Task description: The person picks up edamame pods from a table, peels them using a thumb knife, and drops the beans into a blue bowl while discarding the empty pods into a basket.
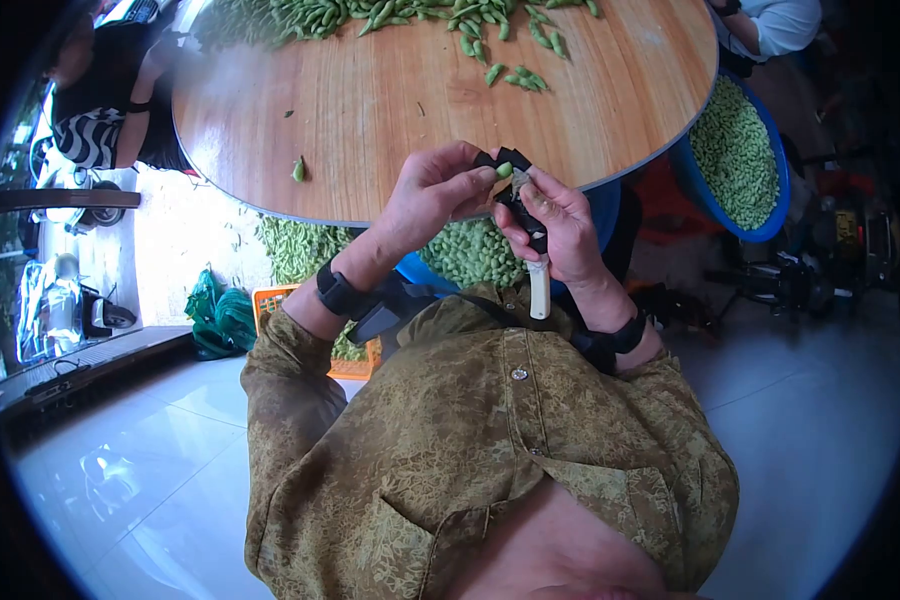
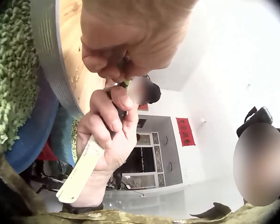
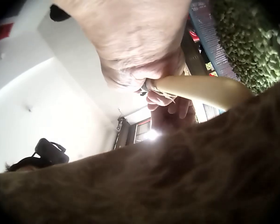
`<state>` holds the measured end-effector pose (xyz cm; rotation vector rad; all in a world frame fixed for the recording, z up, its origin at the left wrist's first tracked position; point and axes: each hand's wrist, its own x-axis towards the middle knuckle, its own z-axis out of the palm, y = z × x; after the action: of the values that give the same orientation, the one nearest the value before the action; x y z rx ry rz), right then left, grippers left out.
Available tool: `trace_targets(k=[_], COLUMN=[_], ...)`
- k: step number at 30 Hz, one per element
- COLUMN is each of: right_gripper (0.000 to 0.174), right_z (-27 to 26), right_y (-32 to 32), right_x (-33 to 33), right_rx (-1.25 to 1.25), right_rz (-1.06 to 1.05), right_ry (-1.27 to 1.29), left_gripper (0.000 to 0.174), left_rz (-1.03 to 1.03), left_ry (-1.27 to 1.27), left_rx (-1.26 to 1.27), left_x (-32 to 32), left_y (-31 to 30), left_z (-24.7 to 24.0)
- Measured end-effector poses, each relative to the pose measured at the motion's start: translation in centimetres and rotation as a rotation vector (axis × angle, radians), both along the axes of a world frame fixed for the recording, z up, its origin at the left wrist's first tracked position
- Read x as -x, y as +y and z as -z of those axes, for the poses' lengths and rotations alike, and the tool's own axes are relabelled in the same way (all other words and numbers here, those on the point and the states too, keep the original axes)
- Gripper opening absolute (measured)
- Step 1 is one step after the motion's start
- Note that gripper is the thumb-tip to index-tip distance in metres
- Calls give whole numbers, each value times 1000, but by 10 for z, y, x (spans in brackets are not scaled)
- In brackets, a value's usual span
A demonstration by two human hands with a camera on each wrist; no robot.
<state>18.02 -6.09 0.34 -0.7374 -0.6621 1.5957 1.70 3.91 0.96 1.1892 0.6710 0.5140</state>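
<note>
Over the near edge of the round wooden table [image 1: 390, 110], my left hand [image 1: 475, 180] pinches a small green bean pod [image 1: 504, 170] between thumb and fingertips. My right hand [image 1: 545, 215] grips a small tool with a cream handle [image 1: 539, 288] and a black top, its upper end held against the pod. In the left wrist view the right hand [image 2: 109, 123] is wrapped round the cream handle [image 2: 81, 175], just below the left hand [image 2: 114, 60]. From the right wrist view, the handle [image 3: 200, 89] juts out of the closed right hand [image 3: 140, 56].
A pile of green pods [image 1: 370, 15] lies on the table's far side, with a single pod [image 1: 298, 170] nearer. Blue basins of shelled beans stand under my hands [image 1: 470, 252] and at the right [image 1: 740, 150]. An orange crate [image 1: 280, 297] sits below. Other people sit at the far left and top right.
</note>
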Motion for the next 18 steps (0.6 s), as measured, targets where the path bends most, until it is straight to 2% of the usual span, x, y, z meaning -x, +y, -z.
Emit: trace_targets(k=[6, 12, 14, 15, 17, 18], right_gripper=[46, 38, 34, 34, 31, 31], right_z=[0, 6, 7, 9, 12, 11], right_y=[2, 4, 5, 3, 3, 3], right_x=[4, 3, 0, -2, -7, -8], right_rx=[-8, -58, -61, -60, 6, 6], right_rz=[-4, 52, 29, 28, -55, -58], right_ry=[-6, -169, -140, -139, 69, 68], left_gripper=[8, 8, 10, 10, 13, 13], left_rz=[-64, -116, 24, 23, 290, 288], left_ry=[-70, -141, -305, -305, -506, -507], left_rx=[32, 37, 394, 396, 652, 651], left_x=[-2, -2, 3, 5, 7, 6], left_y=[-5, -4, 3, 6, 12, 11], left_z=[4, 10, 14, 17, 23, 20])
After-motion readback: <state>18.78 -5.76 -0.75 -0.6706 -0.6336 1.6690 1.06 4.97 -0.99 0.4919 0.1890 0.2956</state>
